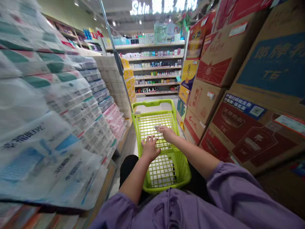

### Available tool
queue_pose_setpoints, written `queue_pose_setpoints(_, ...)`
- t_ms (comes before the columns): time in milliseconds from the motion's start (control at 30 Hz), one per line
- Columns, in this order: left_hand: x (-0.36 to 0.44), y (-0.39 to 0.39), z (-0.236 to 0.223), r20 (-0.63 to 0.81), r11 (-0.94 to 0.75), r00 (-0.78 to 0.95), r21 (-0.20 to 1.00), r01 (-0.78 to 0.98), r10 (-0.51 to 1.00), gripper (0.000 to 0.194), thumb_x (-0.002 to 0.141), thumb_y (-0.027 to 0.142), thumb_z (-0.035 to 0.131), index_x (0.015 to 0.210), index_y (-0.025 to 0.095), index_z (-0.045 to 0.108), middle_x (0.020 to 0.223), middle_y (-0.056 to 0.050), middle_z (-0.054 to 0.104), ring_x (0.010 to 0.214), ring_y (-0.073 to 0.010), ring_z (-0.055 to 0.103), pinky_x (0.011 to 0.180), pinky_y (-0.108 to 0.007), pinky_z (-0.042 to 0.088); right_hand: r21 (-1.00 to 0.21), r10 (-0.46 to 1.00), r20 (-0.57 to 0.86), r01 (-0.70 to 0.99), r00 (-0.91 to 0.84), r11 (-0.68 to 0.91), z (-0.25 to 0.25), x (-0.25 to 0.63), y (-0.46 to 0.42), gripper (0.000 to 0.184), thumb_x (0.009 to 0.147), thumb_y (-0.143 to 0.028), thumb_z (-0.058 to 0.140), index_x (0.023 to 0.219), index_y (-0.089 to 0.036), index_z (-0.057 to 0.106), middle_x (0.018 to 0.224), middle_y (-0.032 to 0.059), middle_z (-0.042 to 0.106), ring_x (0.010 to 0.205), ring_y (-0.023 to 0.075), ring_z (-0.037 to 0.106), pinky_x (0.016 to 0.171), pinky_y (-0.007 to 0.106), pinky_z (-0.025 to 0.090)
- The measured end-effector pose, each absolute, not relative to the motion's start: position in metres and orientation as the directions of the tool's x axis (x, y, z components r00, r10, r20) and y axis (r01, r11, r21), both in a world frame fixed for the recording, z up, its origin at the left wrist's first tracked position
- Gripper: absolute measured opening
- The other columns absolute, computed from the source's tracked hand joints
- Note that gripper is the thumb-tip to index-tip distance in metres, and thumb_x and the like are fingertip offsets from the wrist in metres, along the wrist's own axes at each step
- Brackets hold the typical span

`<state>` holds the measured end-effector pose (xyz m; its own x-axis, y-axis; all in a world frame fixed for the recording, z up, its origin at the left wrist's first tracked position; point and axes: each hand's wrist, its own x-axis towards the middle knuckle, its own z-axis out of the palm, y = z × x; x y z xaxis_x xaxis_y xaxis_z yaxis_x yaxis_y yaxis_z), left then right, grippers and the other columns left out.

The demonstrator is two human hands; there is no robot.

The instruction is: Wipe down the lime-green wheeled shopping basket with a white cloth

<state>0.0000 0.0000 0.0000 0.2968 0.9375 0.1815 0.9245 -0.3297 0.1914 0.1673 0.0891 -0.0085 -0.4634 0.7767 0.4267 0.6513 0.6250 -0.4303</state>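
Note:
A lime-green shopping basket (182, 171) of plastic mesh is in front of my body, its handle (152, 103) at the far end. Pale floor shows through the grid, and no goods can be made out inside. Over the middle of the basket, my left hand (150, 149) is open with its fingers spread and curved. My right hand (166, 133) reaches in from the right, slightly farther forward, fingers stretched out over the far mesh. A pale grey spot is at its fingertips; I cannot tell whether it is nails or a small thing. Contact with the mesh is unclear.
Plastic-wrapped paper packs (71, 95) are piled along the left. Printed cartons (212, 98) form a tall stack on the right. A thin metal pole (116, 57) rises beyond the basket's left side. Shelves of small boxed goods (157, 57) stand ahead across the aisle.

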Motion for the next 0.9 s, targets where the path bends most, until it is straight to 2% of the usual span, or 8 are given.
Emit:
queue_pose_setpoints(200, -0.001, 0.001, -0.002, 0.204, -0.328, 0.291, 0.175, 0.928, 0.935, 0.05, 0.076, 0.033, 0.059, 0.124, 0.027, 0.053, 0.145, -0.006, 0.044, 0.135, -0.0294, 0.032, 0.109, -0.057, 0.021, -0.446, 0.828, 0.491, 0.738, -0.272, 0.507, -0.013, 0.168, 0.074, 0.058, 0.074, 0.006, 0.046, 0.117, -0.026, 0.067, 0.133, 0.0028, 0.059, 0.127, 0.0211, 0.048, 0.106, 0.042, 0.039)
queue_pose_setpoints(367, -0.002, 0.002, -0.002, 0.202, -0.322, 0.286, 0.174, 0.931, 0.937, 0.049, 0.075, 0.031, 0.058, 0.124, 0.026, 0.053, 0.146, -0.005, 0.044, 0.135, -0.0295, 0.031, 0.11, -0.057, 0.02, -0.413, 0.791, 0.513, 0.712, -0.332, 0.567, -0.028, 0.161, 0.052, 0.054, 0.078, 0.002, 0.049, 0.116, -0.032, 0.067, 0.131, 0.0003, 0.06, 0.124, 0.021, 0.05, 0.104, 0.044, 0.04)
queue_pose_setpoints(500, -0.001, 0.002, -0.002, 0.194, -0.319, 0.285, 0.174, 0.932, 0.939, 0.051, 0.075, 0.03, 0.057, 0.126, 0.026, 0.052, 0.146, -0.005, 0.044, 0.136, -0.0301, 0.031, 0.11, -0.057, 0.02, -0.44, 0.796, 0.573, 0.747, -0.193, 0.498, -0.038, 0.16, 0.044, 0.056, 0.08, 0.001, 0.045, 0.123, -0.03, 0.063, 0.138, 0.0035, 0.054, 0.129, 0.0225, 0.046, 0.106, 0.047, 0.037)
queue_pose_setpoints(633, -0.001, 0.003, -0.003, 0.187, -0.311, 0.28, 0.162, 0.937, 0.942, 0.052, 0.075, 0.031, 0.058, 0.127, 0.026, 0.051, 0.147, -0.007, 0.043, 0.136, -0.0303, 0.03, 0.11, -0.057, 0.02, -0.345, 0.711, 0.596, 0.681, -0.373, 0.646, -0.038, 0.16, 0.043, 0.054, 0.082, 0.0, 0.047, 0.123, -0.031, 0.062, 0.133, 0.0015, 0.059, 0.131, 0.0212, 0.045, 0.109, 0.047, 0.034)
queue_pose_setpoints(800, 0.0, 0.002, -0.002, 0.191, -0.32, 0.289, 0.153, 0.935, 0.938, 0.051, 0.075, 0.031, 0.058, 0.126, 0.027, 0.052, 0.147, -0.005, 0.043, 0.136, -0.0292, 0.031, 0.11, -0.056, 0.02, -0.412, 0.814, 0.569, 0.814, -0.121, 0.409, -0.036, 0.162, 0.044, 0.053, 0.079, 0.0, 0.049, 0.124, -0.026, 0.062, 0.139, 0.0073, 0.052, 0.129, 0.027, 0.046, 0.103, 0.049, 0.039)
queue_pose_setpoints(900, 0.0, 0.002, -0.002, 0.177, -0.313, 0.285, 0.161, 0.936, 0.942, 0.052, 0.075, 0.031, 0.058, 0.127, 0.027, 0.051, 0.147, -0.006, 0.043, 0.136, -0.0294, 0.03, 0.11, -0.057, 0.02, -0.346, 0.755, 0.581, 0.749, -0.302, 0.566, -0.039, 0.162, 0.045, 0.055, 0.078, -0.001, 0.049, 0.124, -0.028, 0.062, 0.137, 0.0038, 0.055, 0.131, 0.0244, 0.044, 0.105, 0.045, 0.039)
